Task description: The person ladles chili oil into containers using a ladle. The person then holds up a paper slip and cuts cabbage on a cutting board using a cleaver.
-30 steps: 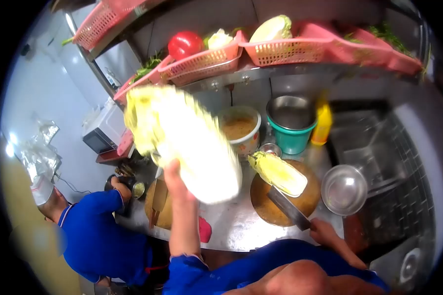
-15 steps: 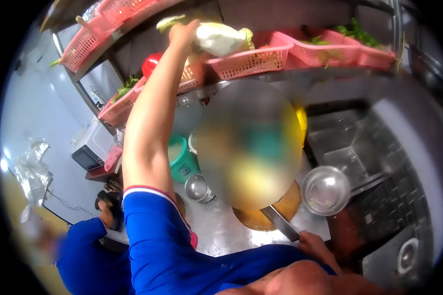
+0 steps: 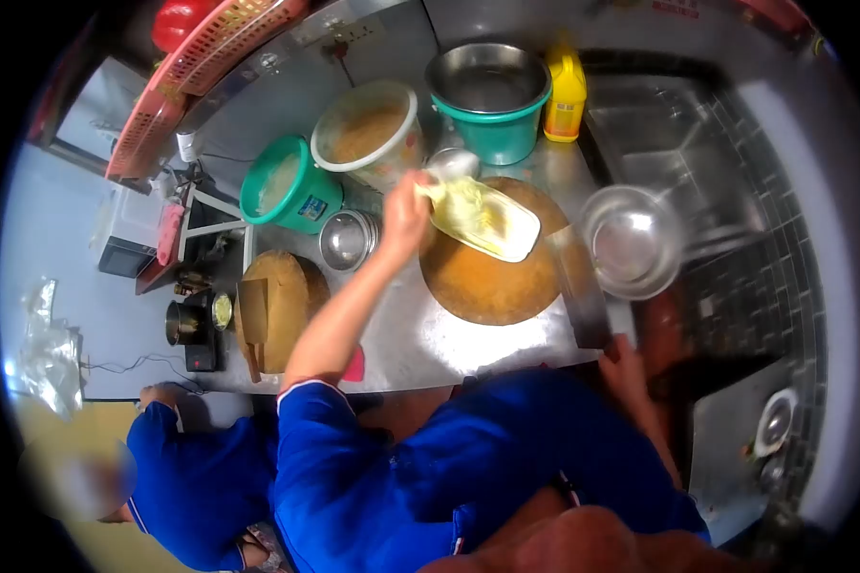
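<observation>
My left hand (image 3: pixel 408 215) grips a pale napa cabbage (image 3: pixel 495 222) by its yellow-green leafy end. The white stem end points right, over the round wooden chopping board (image 3: pixel 478 286); I cannot tell whether it touches the wood. At the board's right edge, my right hand (image 3: pixel 623 361) is closed on the handle of a cleaver (image 3: pixel 580 286), its broad blade pointing away from me. The handle is mostly hidden by the fingers. A shiny metal bowl (image 3: pixel 631 272) stands just right of the blade.
Behind the board are a green bucket with a metal basin (image 3: pixel 490 81), a white bucket (image 3: pixel 330 138) and a yellow jug (image 3: pixel 566 95). Left stands a second board (image 3: pixel 301 306) with another cleaver (image 3: pixel 253 315). A co-worker in blue (image 3: pixel 196 477) is at lower left. A sink (image 3: pixel 655 124) lies right.
My left hand has come down from the pink baskets on the shelf to the chopping board with the napa cabbage. The view has tilted downward. My right hand still holds the cleaver.
</observation>
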A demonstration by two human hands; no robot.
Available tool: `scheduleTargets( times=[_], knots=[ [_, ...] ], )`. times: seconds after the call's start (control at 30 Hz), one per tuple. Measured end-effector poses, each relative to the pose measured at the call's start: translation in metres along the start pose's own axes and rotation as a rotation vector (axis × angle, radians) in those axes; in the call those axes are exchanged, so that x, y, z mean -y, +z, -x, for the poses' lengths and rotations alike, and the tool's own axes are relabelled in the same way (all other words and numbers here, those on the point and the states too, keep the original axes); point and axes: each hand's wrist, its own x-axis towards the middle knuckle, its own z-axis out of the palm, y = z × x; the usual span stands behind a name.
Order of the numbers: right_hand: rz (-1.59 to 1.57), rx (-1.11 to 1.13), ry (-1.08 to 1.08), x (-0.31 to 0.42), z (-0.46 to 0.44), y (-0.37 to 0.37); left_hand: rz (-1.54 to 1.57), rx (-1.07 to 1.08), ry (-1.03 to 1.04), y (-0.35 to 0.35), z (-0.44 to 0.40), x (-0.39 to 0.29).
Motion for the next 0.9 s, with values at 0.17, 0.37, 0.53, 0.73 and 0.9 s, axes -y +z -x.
scheduleTargets(
  times=[0.17,0.37,0.53,0.73,0.9],
  knots=[
    [0.082,0.011,0.054,-0.008,-0.02,0.016,0.43,0.226,-0.72,0.046,0.058,0.04],
    [0.148,0.057,0.08,0.001,-0.023,0.02,0.826,0.155,-0.724,0.042,0.032,0.028],
    [0.246,0.088,0.043,0.004,-0.023,0.019,1.118,0.391,-0.581,0.07,-0.013,-0.056],
    [0.27,0.079,0.07,0.001,-0.025,0.029,0.918,0.875,-0.264,0.138,-0.068,-0.105],
    [0.278,0.058,0.047,-0.005,-0.024,0.031,0.028,0.863,0.184,0.166,-0.073,0.0]
  ],
)
